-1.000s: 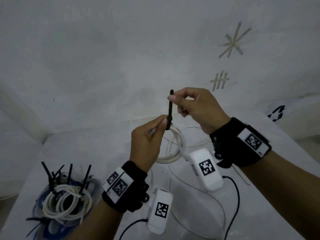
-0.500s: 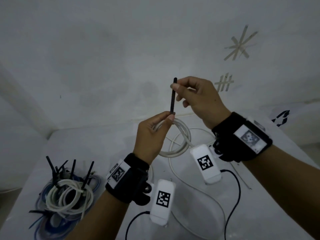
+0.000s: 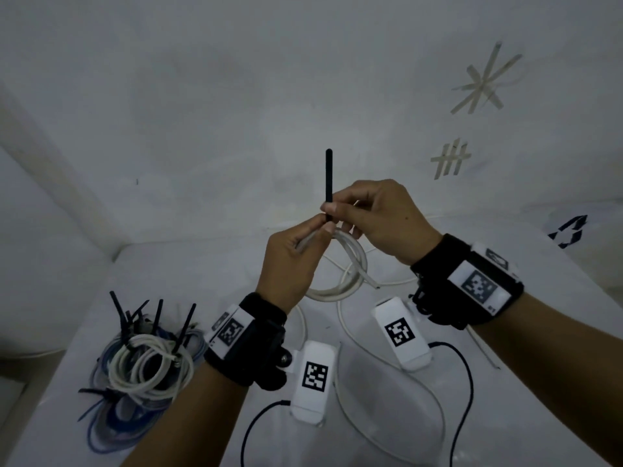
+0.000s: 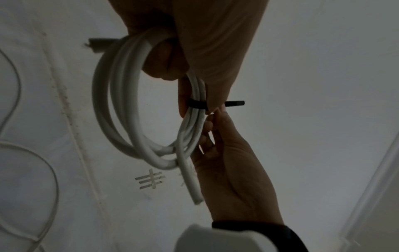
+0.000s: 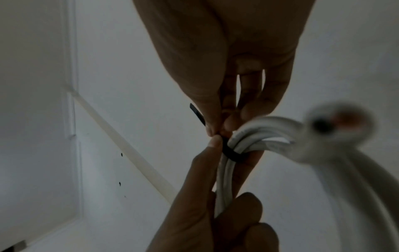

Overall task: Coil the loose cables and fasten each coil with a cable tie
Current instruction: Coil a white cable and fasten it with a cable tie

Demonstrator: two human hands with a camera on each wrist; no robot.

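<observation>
Gripping the white cable coil [image 3: 340, 264] in your left hand [image 3: 286, 261], you hold it raised above the table [image 3: 526, 274]. Your right hand [image 3: 381, 217] pinches the black cable tie [image 3: 329, 176], which wraps the coil's strands, its tail pointing up. Tied coils [image 3: 148, 365] lie well left.

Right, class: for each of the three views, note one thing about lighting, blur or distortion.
Head view: dim, wide-angle bend at the edges, tie sharp. Left wrist view: left hand dark against the pale wall, coil clear. Right wrist view: cable end close and badly blurred.
</observation>
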